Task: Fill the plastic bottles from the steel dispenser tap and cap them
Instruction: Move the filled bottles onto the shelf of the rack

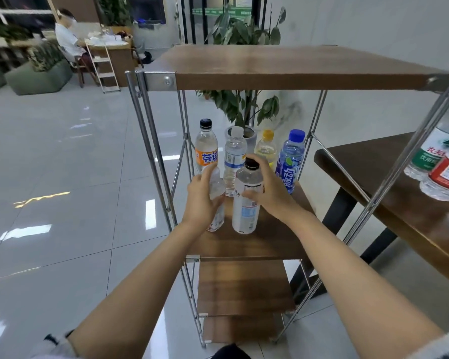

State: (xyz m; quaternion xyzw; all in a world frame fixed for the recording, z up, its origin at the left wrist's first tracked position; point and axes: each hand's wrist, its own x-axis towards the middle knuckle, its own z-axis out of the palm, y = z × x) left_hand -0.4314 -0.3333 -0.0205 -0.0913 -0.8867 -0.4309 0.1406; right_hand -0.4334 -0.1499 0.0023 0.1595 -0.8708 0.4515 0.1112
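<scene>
On the middle shelf [244, 246] of a steel-framed rack, six plastic bottles stand close together. At the front, the left grip [201, 200] is wrapped around a small clear bottle [217, 188]. Just beside it, the right grip [270, 193] clasps the black-capped bottle [245, 212], fingers over its cap and thumb on its side. Behind stand an orange-labelled bottle [206, 151], a white-capped bottle [234, 156], a yellow-capped bottle [266, 149] and a blue bottle [289, 163]. More bottles [436, 154] sit on the dark bench [373, 174] at right.
</scene>
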